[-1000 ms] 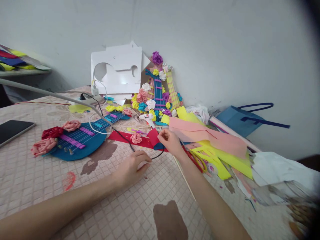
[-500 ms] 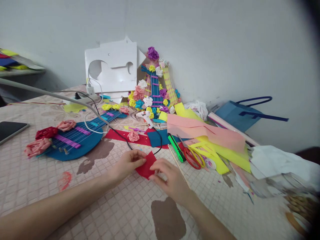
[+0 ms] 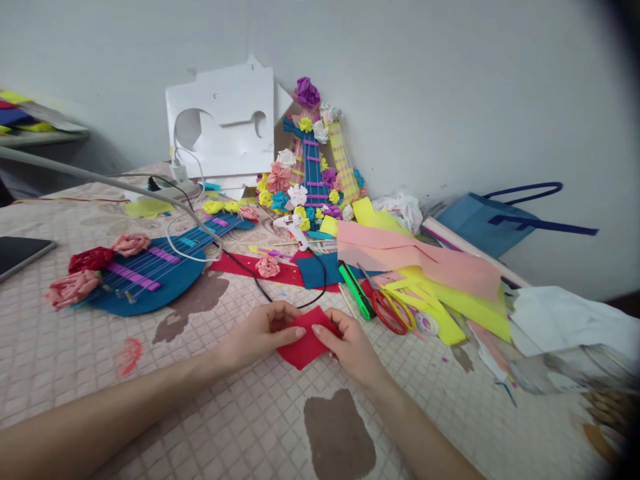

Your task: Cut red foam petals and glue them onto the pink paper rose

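Note:
A small red felt piece [image 3: 306,347] lies on the tiled tabletop [image 3: 250,427] between my two hands. My left hand [image 3: 260,330] pinches its left edge with thumb and fingers. My right hand [image 3: 350,343] grips its right side, thumb on top. Just beyond lie a blue felt piece [image 3: 320,270], a red felt strip [image 3: 235,265] with a pink paper rose [image 3: 268,267] on it, a green utility knife [image 3: 354,291] and red-handled scissors [image 3: 387,308].
A blue felt guitar [image 3: 150,273] with paper roses lies at left, a phone [image 3: 20,253] further left. Decorated guitars [image 3: 313,167] and white card [image 3: 225,133] lean on the wall. A glue gun [image 3: 293,228], black cable [image 3: 260,287], pink and yellow sheets [image 3: 425,273] and a blue bag [image 3: 480,223] lie at right.
My right hand lifted the red felt piece off the pile and brought it near me. My left hand joined it, and both now hold the piece flat on the table.

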### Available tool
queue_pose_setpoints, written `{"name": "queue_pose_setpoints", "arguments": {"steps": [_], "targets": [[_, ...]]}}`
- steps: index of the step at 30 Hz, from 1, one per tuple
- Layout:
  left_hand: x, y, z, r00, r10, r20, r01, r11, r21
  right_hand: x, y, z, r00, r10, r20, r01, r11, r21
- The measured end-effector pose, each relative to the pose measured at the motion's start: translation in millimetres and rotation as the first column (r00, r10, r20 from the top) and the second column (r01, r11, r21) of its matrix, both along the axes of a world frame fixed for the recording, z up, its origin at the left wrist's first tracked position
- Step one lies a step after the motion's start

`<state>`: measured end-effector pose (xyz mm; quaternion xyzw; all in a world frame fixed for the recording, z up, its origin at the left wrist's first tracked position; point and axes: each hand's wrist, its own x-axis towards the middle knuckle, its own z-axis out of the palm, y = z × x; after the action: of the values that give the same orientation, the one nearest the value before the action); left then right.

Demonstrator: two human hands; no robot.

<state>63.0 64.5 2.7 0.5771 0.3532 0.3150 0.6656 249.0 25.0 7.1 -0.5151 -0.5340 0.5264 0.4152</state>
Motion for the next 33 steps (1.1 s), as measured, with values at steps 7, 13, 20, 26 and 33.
{"name": "queue_pose_setpoints", "arguments": {"steps": [7,13,20,26,33], "targets": [[-0.7,2.2,-7.8,0.993,-0.003,-0.121,0.012,0.997,0.080,1.9,3.0,-5.2,1.000,-0.028,-0.013,0.028,1.000,0.014],[0.5,-1.2,-6.2,0.991,-0.061,-0.120,0.074,0.991,0.108,-2.3,-1.0,0.4,0.996,0.065,0.061,-0.066,0.998,0.014],[0.5,-0.2,-6.6,0.996,0.011,-0.088,-0.006,0.998,0.062,-4.1,-2.4,-1.9,0.993,0.105,0.050,-0.102,0.993,-0.055],[0.5,0.6,-2.9,0.995,0.026,-0.101,-0.024,0.999,0.026,-4.4,-1.9,0.2,0.996,0.085,0.037,-0.081,0.993,-0.080],[1.8,0.4,-1.9,0.997,0.024,-0.076,-0.028,0.998,-0.055,-3.5,0.2,-4.7,0.995,-0.005,-0.101,-0.006,0.995,-0.102]]}}
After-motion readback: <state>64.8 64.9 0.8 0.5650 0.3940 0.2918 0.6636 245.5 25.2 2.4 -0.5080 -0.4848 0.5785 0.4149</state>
